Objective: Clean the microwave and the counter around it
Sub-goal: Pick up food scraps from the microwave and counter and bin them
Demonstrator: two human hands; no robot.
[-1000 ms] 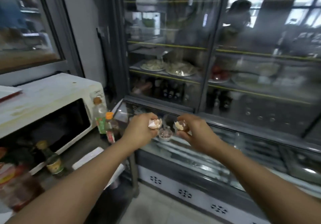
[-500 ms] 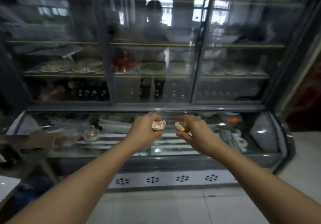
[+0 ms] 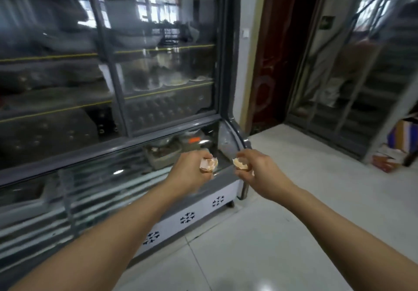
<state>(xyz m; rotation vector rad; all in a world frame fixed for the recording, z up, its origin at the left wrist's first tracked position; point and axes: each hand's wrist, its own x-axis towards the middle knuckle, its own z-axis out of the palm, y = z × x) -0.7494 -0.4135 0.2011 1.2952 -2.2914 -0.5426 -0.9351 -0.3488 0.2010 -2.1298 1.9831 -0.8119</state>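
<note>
Eggshell, pale and jagged-edged, sits in each of the person's hands: one broken half [image 3: 208,163] in the left hand [image 3: 188,174], another broken half [image 3: 241,163] in the right hand [image 3: 260,173]. Each grip is curled round its piece, thumb and fingers pinching the shell with the open, cracked side up. Both bare arms reach forward, the two hands held near each other at about the same height with a small gap between the shells.

Behind the hands stands a tall grey glass-fronted display fridge [image 3: 113,110], its sliding doors showing blurred plates and bowls on yellow-edged shelves, and a lower slanted glass case with trays inside. The hands hang in front of its right-hand corner. Its white base panel [image 3: 187,218] carries small star-shaped vent cutouts. Underneath is a pale glossy tiled floor [image 3: 282,234]. To the right is a dark reddish-brown door [image 3: 276,64], then a metal-framed glass partition [image 3: 362,76]. The microwave and its worktop are not in sight.
</note>
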